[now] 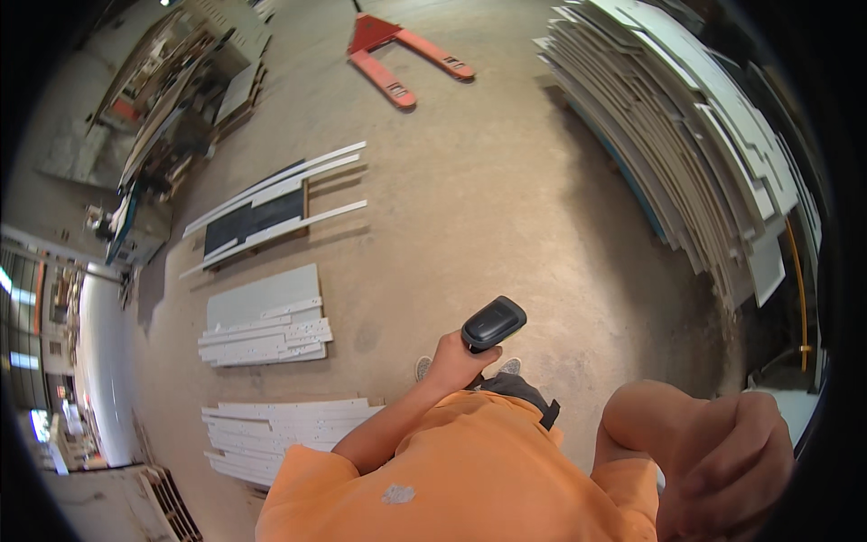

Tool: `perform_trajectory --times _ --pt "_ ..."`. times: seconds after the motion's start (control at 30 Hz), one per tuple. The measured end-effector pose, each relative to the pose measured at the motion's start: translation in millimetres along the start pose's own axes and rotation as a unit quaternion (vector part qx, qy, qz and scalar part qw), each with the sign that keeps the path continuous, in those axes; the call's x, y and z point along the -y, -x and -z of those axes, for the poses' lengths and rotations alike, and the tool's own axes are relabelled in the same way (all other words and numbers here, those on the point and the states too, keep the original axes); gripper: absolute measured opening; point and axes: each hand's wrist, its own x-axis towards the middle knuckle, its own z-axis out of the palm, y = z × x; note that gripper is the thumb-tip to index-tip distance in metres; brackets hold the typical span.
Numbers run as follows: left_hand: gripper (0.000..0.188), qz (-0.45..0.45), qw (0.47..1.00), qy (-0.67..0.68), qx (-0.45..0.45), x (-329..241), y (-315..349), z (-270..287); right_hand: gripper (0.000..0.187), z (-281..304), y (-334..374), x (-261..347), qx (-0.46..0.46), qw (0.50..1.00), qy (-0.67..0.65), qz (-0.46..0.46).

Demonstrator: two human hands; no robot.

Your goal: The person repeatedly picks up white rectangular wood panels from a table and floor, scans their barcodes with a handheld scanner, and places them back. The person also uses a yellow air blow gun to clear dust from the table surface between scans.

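The scanner's [493, 322] handle is hidden inside the left hand [454, 363]. The right hand [727, 461], at lower right, is blurred and partly lost in the dark rim.

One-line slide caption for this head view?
Left hand grips a dark handheld scanner above a concrete floor with white panel stacks; right hand raised close, empty.

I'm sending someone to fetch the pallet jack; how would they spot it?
Start at the tall stack of white boards on the right. Cross the bare concrete floor toward the far end. The pallet jack lies there alone: red, with two long flat forks.
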Motion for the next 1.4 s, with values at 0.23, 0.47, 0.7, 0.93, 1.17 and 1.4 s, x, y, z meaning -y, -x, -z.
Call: perform_trajectory --times 0.23,0.47,0.7,0.93,1.17,1.4 --pt "0.028 -0.138 0.944 -0.083 0.289 -89 -36 -152 0.037 123 43 61 -0.051 0.991 0.122 0.002" --pt "0.021 -0.048 0.850 -0.172 0.496 -135 -104 -268 0.039 187 68 73 -0.230 0.941 0.248 0.022" --pt "0.030 -0.115 0.778 -0.174 0.593 -218 -185 -394 0.033 277 45 66 -0.324 0.807 0.486 0.091" --pt "0.027 -0.118 0.742 -0.219 0.623 -317 -272 -475 0.051 449 51 -25 -0.474 0.546 0.689 0.045" --pt "0.028 -0.122 0.787 -0.141 0.588 -339 -343 -523 0.051 595 45 -69 -0.367 0.534 0.699 -0.304" --pt "0.022 -0.041 0.882 -0.118 0.455 -347 -402 -556 0.058 778 0 -114 -0.191 0.588 0.702 -0.355"
